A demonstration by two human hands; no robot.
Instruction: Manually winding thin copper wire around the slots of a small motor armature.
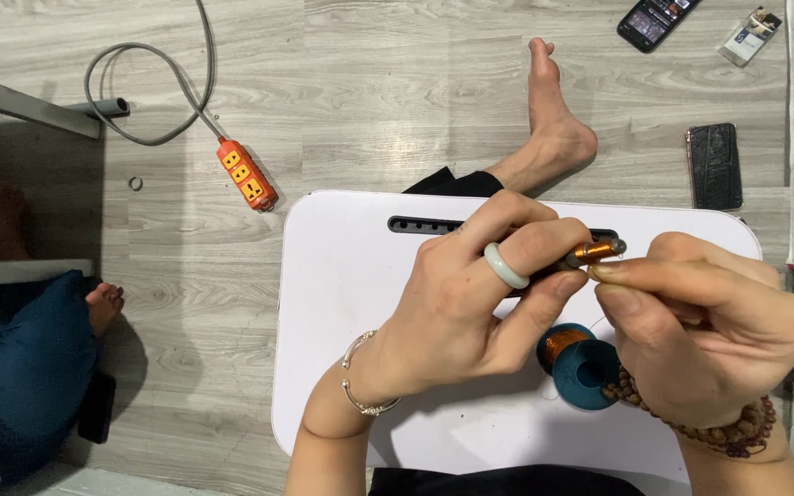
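My left hand [470, 303], with a pale ring and a silver bracelet, grips a thin dark rod whose tip is wound with copper wire [596, 249]. My right hand [709, 326], wearing a brown bead bracelet, pinches the fine wire right at that coil. Below the hands a teal spool of copper wire [573, 363] stands on the white lap table [342, 303], partly hidden by my right hand.
An orange power strip [246, 174] with a grey cable lies on the wood floor to the left. Two phones [714, 166] [654, 20] and a small packet [751, 37] lie at the far right. My bare foot [553, 119] stretches beyond the table. Another person's foot [103, 303] shows at left.
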